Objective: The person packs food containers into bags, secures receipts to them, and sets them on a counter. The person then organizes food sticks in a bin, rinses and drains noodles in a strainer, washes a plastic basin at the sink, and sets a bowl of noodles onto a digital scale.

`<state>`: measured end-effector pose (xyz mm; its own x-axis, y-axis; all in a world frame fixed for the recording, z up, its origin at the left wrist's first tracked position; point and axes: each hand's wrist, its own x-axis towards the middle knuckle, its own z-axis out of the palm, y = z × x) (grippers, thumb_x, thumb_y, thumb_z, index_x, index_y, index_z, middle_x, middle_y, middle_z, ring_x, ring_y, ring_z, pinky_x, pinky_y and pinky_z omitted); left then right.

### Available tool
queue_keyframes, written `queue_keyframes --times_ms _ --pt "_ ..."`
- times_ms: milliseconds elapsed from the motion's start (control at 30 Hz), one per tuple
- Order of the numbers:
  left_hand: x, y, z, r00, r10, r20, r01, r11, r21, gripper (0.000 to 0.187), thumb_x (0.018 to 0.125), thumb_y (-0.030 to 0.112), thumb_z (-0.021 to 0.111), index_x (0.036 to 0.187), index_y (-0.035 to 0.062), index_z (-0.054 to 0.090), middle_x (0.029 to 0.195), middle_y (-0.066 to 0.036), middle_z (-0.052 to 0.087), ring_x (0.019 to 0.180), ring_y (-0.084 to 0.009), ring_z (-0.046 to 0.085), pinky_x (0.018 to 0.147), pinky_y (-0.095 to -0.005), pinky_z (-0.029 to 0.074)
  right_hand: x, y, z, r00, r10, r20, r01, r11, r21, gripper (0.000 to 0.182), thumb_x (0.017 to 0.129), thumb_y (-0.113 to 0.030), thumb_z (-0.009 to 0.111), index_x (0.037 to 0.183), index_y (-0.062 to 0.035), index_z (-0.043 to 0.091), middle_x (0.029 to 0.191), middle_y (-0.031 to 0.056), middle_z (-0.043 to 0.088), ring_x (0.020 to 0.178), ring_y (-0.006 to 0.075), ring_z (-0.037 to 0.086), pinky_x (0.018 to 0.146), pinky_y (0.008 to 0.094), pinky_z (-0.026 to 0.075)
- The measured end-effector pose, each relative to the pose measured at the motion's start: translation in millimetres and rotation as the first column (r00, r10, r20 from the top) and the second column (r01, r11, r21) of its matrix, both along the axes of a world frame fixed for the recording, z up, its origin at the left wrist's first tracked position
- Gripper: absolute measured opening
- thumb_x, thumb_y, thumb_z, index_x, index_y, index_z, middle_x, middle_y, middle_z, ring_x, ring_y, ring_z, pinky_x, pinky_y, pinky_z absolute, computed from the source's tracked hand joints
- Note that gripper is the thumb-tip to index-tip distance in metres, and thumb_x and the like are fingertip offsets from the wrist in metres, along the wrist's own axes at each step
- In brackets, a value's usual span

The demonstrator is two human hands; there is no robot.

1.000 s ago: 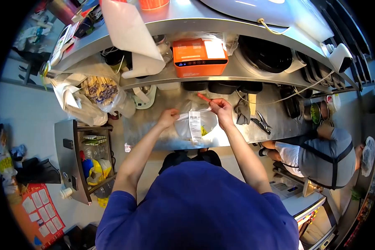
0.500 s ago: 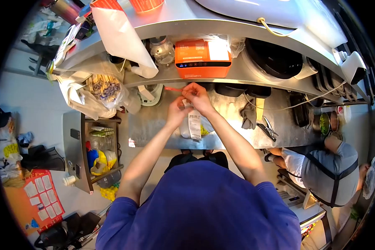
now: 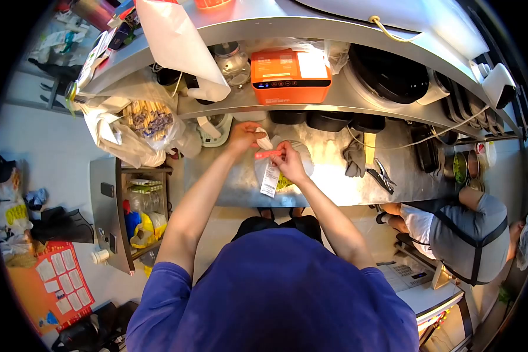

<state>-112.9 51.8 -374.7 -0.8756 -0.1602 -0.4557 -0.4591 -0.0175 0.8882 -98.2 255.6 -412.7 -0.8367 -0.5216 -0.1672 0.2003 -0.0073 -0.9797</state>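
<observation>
A pale plastic bag (image 3: 304, 154) with something yellow-green inside sits on the metal counter in front of me. My left hand (image 3: 244, 138) pinches the bag's gathered white top (image 3: 264, 139) and pulls it up to the left. Close beside it, my right hand (image 3: 291, 162) grips a short red strip (image 3: 267, 154), which lies across the bag just below the gathered part. A printed receipt (image 3: 270, 179) hangs over the bag's front, under the strip.
An orange label printer (image 3: 291, 82) stands on the shelf above the counter (image 3: 328, 182). To the right lie a dark cloth (image 3: 353, 158) and black-handled pliers-like tool (image 3: 381, 176). A bag of wooden skewers (image 3: 149, 121) hangs at left. Another person (image 3: 472, 234) sits at right.
My hands have moved apart: the left went up and left with the bag's top, the right came down and right with the red strip. The receipt has tilted and shifted slightly.
</observation>
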Motion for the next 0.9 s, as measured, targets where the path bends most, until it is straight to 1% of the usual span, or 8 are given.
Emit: queue_keyframes --times_ms 33,167,400,467,633,733,800,900 --pt "-2 4 5 1.0 -0.007 0.012 0.007 1.0 -0.015 0.038 0.082 0.005 0.075 0.115 -0.0027 0.06 0.093 -0.01 0.07 0.08 -0.0184 0.07 0.066 -0.0305 0.059 2 0 6 0.977 0.027 -0.211 0.018 0.979 0.205 0.019 0.092 -0.009 0.064 0.099 -0.0005 0.048 0.076 0.0091 0.065 0.067 0.0158 0.066 0.06 0.0293 0.051" --pt "-6 11 13 0.997 -0.063 0.042 0.065 0.996 -0.061 0.039 0.081 0.006 0.076 0.115 -0.0027 0.059 0.095 -0.011 0.069 0.08 -0.0187 0.069 0.066 -0.0307 0.058 5 -7 -3 0.844 -0.086 -0.53 0.262 0.927 0.267 0.023 0.087 -0.009 0.069 0.095 0.0004 0.05 0.069 0.0129 0.063 0.062 0.0288 0.064 0.057 0.0385 0.049" --pt "9 15 10 1.0 0.008 0.003 -0.008 0.999 -0.034 0.039 0.083 0.002 0.07 0.119 -0.0038 0.055 0.1 -0.014 0.066 0.083 -0.0208 0.069 0.067 -0.0298 0.059 17 -18 -4 0.783 -0.332 -0.526 0.517 0.818 0.253 0.027 0.084 -0.013 0.073 0.098 -0.0006 0.054 0.086 0.017 0.064 0.07 0.0365 0.062 0.061 0.0404 0.049" --pt "16 17 21 0.995 0.093 0.046 -0.094 0.995 0.035 0.04 0.082 0.0 0.07 0.119 -0.004 0.056 0.096 -0.014 0.066 0.079 -0.0216 0.069 0.066 -0.0305 0.06 23 -8 5 0.605 -0.213 -0.767 0.585 0.772 0.248 0.032 0.082 -0.016 0.075 0.105 -0.0024 0.058 0.094 0.0158 0.062 0.078 0.0363 0.062 0.065 0.0401 0.05" --pt "30 32 42 0.977 0.161 0.137 -0.179 0.975 0.133 0.042 0.082 0.0 0.07 0.121 -0.0047 0.054 0.095 -0.014 0.065 0.079 -0.0241 0.069 0.067 -0.0316 0.061 24 -21 17 0.656 -0.224 -0.721 0.538 0.809 0.238 0.024 0.076 -0.014 0.073 0.096 -0.0059 0.061 0.094 0.0124 0.058 0.09 0.0342 0.059 0.075 0.0429 0.048" --pt "43 36 42 0.986 0.124 0.107 -0.139 0.98 0.145 0.042 0.083 0.0 0.069 0.121 -0.0052 0.053 0.099 -0.015 0.064 0.087 -0.0239 0.069 0.07 -0.031 0.061 16 -25 -1 0.581 -0.068 -0.811 0.509 0.808 0.297 0.02 0.071 -0.009 0.072 0.088 -0.0062 0.062 0.095 0.0122 0.059 0.09 0.0336 0.059 0.076 0.0436 0.047" --pt "51 34 43 0.994 0.1 0.034 -0.102 0.992 0.07 0.045 0.082 -0.001 0.069 0.124 -0.0035 0.052 0.101 -0.013 0.064 0.092 -0.0229 0.068 0.072 -0.0292 0.06 11 -21 -3 0.703 -0.094 -0.705 0.432 0.844 0.319 0.02 0.067 -0.006 0.07 0.086 -0.0056 0.063 0.094 0.0131 0.059 0.089 0.0348 0.059 0.076 0.0445 0.048" --pt "72 33 40 0.999 0.033 -0.028 -0.031 0.998 0.058 0.044 0.086 0.002 0.067 0.126 -0.0009 0.051 0.104 -0.011 0.064 0.095 -0.0219 0.067 0.078 -0.0311 0.059 7 -13 3 0.726 -0.043 -0.686 0.337 0.892 0.301 0.021 0.068 -0.005 0.07 0.087 -0.0037 0.062 0.094 0.0156 0.059 0.086 0.0362 0.059 0.074 0.0439 0.049"
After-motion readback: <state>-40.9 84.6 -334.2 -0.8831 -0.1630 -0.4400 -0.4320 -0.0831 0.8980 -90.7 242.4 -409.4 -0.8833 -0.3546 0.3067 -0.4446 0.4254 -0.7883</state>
